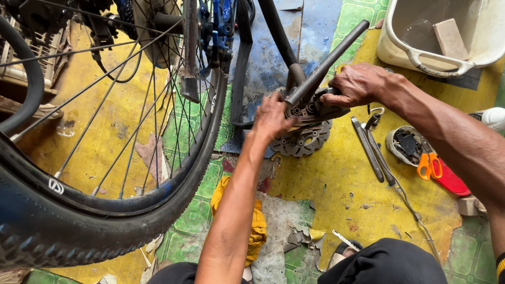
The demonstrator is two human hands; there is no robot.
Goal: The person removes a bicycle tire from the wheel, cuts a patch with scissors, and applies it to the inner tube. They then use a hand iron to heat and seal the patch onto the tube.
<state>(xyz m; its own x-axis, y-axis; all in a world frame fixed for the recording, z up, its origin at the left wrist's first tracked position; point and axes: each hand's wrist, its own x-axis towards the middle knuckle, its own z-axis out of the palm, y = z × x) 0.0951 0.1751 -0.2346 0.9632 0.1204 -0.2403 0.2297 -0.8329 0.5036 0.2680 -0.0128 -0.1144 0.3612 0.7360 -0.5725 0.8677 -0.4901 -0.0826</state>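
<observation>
Worn vinyl flooring (336, 184), yellow with green tile patterns and torn through to grey in places, covers the ground of this cluttered bicycle repair spot. At centre, slightly far, the left hand (271, 117) closes over the near side of a dark metal hub assembly (311, 109), fingers curled around it in a narrow grip. The right hand (356, 84) clamps the same assembly from the right, knuckles up, fingers wrapped tightly around its edge. A long dark metal bar (329, 61) rises from the assembly and slants toward the far right. Just under the hands, a wavy-edged brake disc rotor (304, 141) lies flat on the floor, touching the assembly from below.

On the left, a large bicycle wheel (105, 200) with a knobby black tyre and thin spokes fills the near-left of the view; a blue bicycle frame (218, 26) stands behind it at the far side. A crumpled yellow rag (256, 221) lies under the left forearm. Right of the rotor, two flat metal wrenches (372, 150) rest side by side on the yellow floor. Farther right, orange-handled scissors (430, 164) lie across a small round container (402, 144) of dark parts, beside a red flat tool (452, 181). At the far right, a cream plastic tub (415, 55) holds a tan block (450, 38).
</observation>
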